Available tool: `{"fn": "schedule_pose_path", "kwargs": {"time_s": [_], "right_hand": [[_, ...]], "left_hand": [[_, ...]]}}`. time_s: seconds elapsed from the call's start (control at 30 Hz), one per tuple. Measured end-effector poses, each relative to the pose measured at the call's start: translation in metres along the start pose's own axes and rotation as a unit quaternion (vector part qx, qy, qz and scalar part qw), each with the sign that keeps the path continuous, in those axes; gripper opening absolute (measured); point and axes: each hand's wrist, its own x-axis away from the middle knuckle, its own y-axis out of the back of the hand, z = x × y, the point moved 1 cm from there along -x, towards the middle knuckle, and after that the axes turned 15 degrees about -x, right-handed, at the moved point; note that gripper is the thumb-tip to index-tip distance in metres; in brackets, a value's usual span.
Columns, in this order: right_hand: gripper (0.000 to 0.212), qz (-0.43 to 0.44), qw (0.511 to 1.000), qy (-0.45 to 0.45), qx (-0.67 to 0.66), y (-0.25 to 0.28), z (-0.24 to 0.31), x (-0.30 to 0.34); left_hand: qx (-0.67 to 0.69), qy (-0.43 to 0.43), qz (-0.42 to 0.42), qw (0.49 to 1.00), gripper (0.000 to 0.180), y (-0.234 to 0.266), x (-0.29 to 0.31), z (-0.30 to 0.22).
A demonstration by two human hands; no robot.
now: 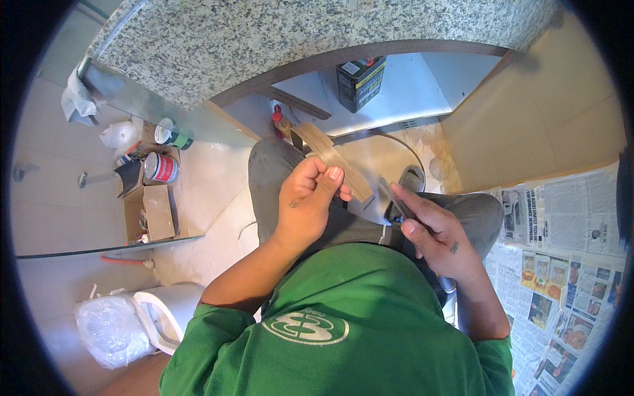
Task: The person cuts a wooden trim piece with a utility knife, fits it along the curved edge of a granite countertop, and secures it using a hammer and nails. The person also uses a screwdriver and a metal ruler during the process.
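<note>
My green shirt fills the foreground; left hand grips the wood strip, right hand clenches a blade that could slip toward my fingers.

The hands, left and right, hold a wooden strip and a blade.

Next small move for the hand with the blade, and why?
Probably draw the slim metal blade in the right hand onto the near end of the flat brown wooden strip. The left hand already pinches the strip steady, and the blade tip sits just short of it.
</note>
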Motion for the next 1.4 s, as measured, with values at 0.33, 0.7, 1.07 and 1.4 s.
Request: {"fn": "schedule_pose_path", "kwargs": {"time_s": [0.33,0.7,1.07,1.4], "right_hand": [[0.045,0.034,0.997,0.030,0.063,-0.006,-0.009,0.002],[0.045,0.018,0.996,0.032,0.076,-0.016,-0.009,-0.004],[0.050,-0.006,0.992,0.092,0.089,-0.018,-0.018,-0.002],[0.050,-0.011,0.989,0.117,0.090,-0.018,-0.020,-0.001]], "left_hand": [[-0.002,-0.023,-0.003,1.000,0.020,-0.004,-0.001,-0.002],[-0.020,-0.029,0.002,0.999,0.018,-0.005,0.004,0.001],[-0.016,-0.035,-0.034,0.999,0.018,-0.011,0.003,0.001],[0.000,-0.046,-0.030,0.998,0.018,-0.013,0.004,-0.004]]}}
